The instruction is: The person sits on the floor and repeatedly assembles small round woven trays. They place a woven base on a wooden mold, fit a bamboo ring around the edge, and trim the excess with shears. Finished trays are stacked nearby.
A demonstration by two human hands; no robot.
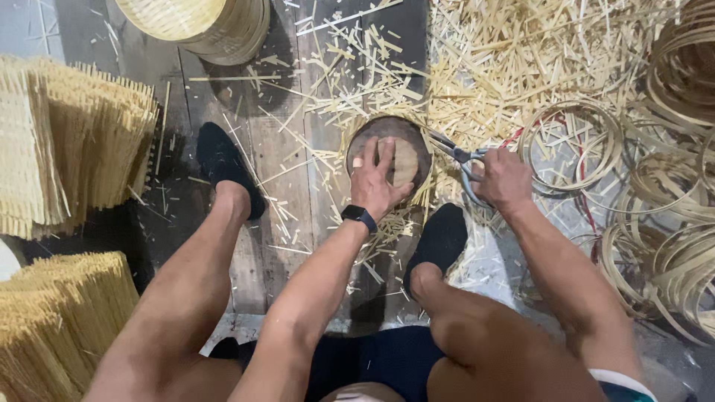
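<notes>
taking the round block point(408, 145) in the middle of the floor as the landmark: far to its left stand stacks of woven bamboo mats point(67, 141), and up and to its left sits a pile of finished round baskets point(201, 22). just left of the block is a dark-socked foot point(223, 167) on the wooden planks point(275, 149). the left hand point(376, 179) lies flat on the block's top, fingers spread and pressing down a small round woven piece point(404, 160) that shows past the fingertips on the block's right half. touching the block's right rim are the scissors point(462, 160), gripped closed-fisted by the right hand point(503, 179), blades aimed up-left along the rim; that hand is the nearer to the edge. right of the block lie bamboo offcuts point(506, 67) and coiled bamboo hoops point(663, 216).
</notes>
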